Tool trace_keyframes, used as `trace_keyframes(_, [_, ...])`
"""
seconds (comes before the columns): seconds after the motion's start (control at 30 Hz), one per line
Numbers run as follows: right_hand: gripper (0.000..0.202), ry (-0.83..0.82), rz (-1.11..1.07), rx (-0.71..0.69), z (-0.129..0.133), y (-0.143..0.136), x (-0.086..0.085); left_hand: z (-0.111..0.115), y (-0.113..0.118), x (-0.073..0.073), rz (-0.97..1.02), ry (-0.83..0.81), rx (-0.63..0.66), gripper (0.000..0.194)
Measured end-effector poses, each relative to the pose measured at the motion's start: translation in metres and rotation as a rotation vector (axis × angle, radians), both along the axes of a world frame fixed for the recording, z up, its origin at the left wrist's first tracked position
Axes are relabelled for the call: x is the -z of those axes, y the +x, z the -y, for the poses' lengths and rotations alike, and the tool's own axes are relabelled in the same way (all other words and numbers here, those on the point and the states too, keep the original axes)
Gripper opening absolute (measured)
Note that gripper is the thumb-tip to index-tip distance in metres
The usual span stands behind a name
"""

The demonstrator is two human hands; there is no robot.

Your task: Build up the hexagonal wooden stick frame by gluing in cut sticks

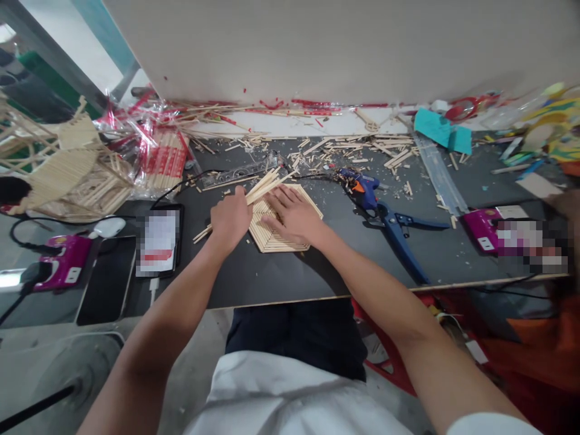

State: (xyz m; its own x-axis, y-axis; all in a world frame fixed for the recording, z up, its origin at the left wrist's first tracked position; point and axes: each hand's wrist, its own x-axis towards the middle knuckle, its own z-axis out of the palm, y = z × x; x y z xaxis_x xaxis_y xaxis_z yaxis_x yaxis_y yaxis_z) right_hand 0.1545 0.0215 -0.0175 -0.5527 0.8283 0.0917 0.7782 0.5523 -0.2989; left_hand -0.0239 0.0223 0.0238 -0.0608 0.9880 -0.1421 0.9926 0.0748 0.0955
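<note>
1. At a grey desk (254, 281), a worker's left hand (231, 217) grasps a bundle of thin wooden sticks (263, 188), their ends slanting toward the far right, over or just beside the panel's far left edge.

2. The right hand (290, 211), its grip released and fingers spread, lies over the hexagonal stick panel (281, 243), which sits flat near the middle of the desk, between the forearms.

3. A broad palm appears to suit the panel best: light, even pressure should steady the rows without bending or springing any strip.

4. The left grip would do well to be firm enough to hold the bundle together, yet loose enough for a single stick to slide free.

5. Tilting the bundle clear of the panel's edge would likely spare the finished rows a knock and leave the pattern in plain sight.

6. To the right, a blue glue gun (369, 192) lies just beyond a blue cutter (403, 241); elbows are best held clear of both.

7. Wood scraps (399, 158) litter the far side; any crumb under the panel could make it rock.
</note>
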Motion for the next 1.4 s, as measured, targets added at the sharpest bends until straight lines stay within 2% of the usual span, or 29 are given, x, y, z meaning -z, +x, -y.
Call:
trace_keyframes(0.13, [0.075,0.001,0.005,0.038,-0.005,-0.001,0.0,0.0,-0.001,0.0,-0.016,-0.002,0.01,0.039])
trace_keyframes(0.27, [0.073,-0.007,0.014,0.011,-0.004,0.006,0.002,0.0,-0.001,0.002,-0.015,0.016,0.014,0.037])
trace_keyframes(0.5, [0.081,-0.058,0.028,-0.086,0.022,0.038,0.0,-0.001,0.0,0.001,-0.005,0.003,0.012,0.04])
trace_keyframes(0.67, [0.075,-0.085,0.002,-0.093,0.034,0.057,0.0,-0.002,-0.002,0.003,-0.011,0.001,0.013,0.04])
trace_keyframes(0.73, [0.075,-0.108,-0.007,-0.075,0.035,0.065,0.001,-0.002,-0.002,0.003,-0.013,-0.004,0.017,0.04])
trace_keyframes(0.87, [0.082,-0.156,-0.013,0.059,0.031,0.077,0.004,-0.002,-0.002,0.0,-0.018,-0.025,0.013,0.041])
trace_keyframes(0.97, [0.085,-0.172,-0.013,0.129,0.023,0.072,0.003,-0.001,-0.001,-0.001,-0.019,-0.031,0.021,0.04])
trace_keyframes(1.1, [0.083,-0.176,0.036,0.147,0.01,0.041,-0.007,-0.001,-0.001,0.0,-0.034,-0.028,0.021,0.041])
trace_keyframes(1.27, [0.085,-0.113,0.107,0.013,0.009,0.003,-0.011,-0.002,-0.001,0.002,-0.041,-0.014,0.01,0.041])
trace_keyframes(1.4, [0.086,-0.037,0.087,-0.169,0.02,0.003,-0.006,-0.001,0.0,0.001,-0.045,-0.015,0.019,0.04])
